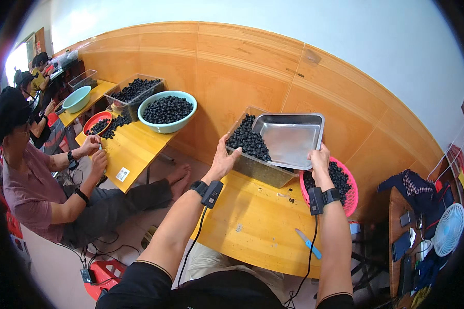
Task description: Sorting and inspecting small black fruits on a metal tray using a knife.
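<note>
My left hand [225, 160] grips the near left corner of a clear plastic bin [265, 174], thumb over the rim. Small, dark, roundish pieces [248, 139] fill the bin's left part; their kind is too small to tell. A shallow metal tray [288, 138], with nothing in it, lies tilted across the bin's right part. My right hand [320, 160] holds that tray by its near right corner. Just beneath this hand stands a pink mesh basket [351, 193] with more dark pieces. A knife with a light-blue handle [309, 244] lies on the yellow table [247, 216] near its front edge.
To the left, a person [41, 180] works with both hands at another yellow table [134, 152]. On it are a mint basin [191, 116], a plastic bin [157, 85] and a red bowl [90, 121], all holding dark pieces. A small fan [449, 229] stands right. Wood panelling [242, 67] backs the tables.
</note>
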{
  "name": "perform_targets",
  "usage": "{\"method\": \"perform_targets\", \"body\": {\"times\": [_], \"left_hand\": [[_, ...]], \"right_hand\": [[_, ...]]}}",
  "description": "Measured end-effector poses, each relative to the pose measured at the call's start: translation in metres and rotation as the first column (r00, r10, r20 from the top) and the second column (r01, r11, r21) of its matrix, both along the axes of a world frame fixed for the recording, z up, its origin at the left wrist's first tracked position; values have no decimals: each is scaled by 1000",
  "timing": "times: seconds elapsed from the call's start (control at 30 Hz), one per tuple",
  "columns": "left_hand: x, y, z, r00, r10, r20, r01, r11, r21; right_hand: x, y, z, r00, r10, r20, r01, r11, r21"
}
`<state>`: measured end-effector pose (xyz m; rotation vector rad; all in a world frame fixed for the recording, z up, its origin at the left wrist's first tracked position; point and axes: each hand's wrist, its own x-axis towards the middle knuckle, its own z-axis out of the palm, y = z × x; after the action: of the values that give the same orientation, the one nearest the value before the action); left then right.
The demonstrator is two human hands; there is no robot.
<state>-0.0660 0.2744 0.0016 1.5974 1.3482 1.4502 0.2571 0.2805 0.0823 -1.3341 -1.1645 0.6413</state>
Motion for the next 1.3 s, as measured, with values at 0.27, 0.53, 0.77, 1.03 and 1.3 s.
{"method": "perform_targets", "body": {"times": [0.27, 0.53, 0.77, 1.03, 1.3], "left_hand": [[3, 0, 7, 999, -46, 8, 46, 998, -38], [1, -2, 0, 998, -55, 42, 56, 998, -29], [1, -2, 3, 999, -16, 37, 16, 1000, 16], [2, -3, 4, 999, -27, 40, 28, 999, -32], [-1, 1, -2, 999, -30, 41, 31, 999, -17]], "right_hand": [[7, 2, -4, 999, -34, 7, 34, 999, 30], [0, 0, -13, 997, -62, -36, 62, 998, -22], [-4, -1, -12, 991, -47, -126, 40, 998, -53], [7, -4, -17, 974, -27, -225, 20, 999, -37], [9, -28, 0, 938, -26, -347, -16, 993, -119]]}}
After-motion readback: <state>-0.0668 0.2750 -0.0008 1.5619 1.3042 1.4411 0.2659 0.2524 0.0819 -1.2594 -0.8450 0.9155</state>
